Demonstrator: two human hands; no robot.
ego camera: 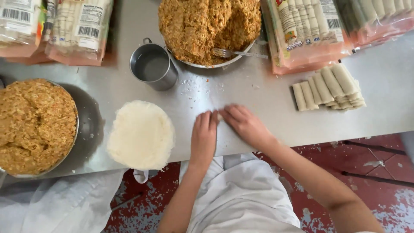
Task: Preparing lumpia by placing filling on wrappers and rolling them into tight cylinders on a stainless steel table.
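I count two metal bowls of shredded filling (pixel 36 125) (pixel 209 28), one steel mug (pixel 153 67), one fork (pixel 237 53), one stack of round wrappers (pixel 141 134), and about six finished rolls (pixel 330 86).

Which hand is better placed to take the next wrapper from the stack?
Probably the left hand: the wrapper stack lies just to its left, while the right hand sits farther off, on the side toward the finished rolls.

Bare forearms, no sleeves; white apron (pixel 241 194) over lap.

Metal cup (pixel 153 67) beside fork (pixel 233 53), finished rolls (pixel 330 86).
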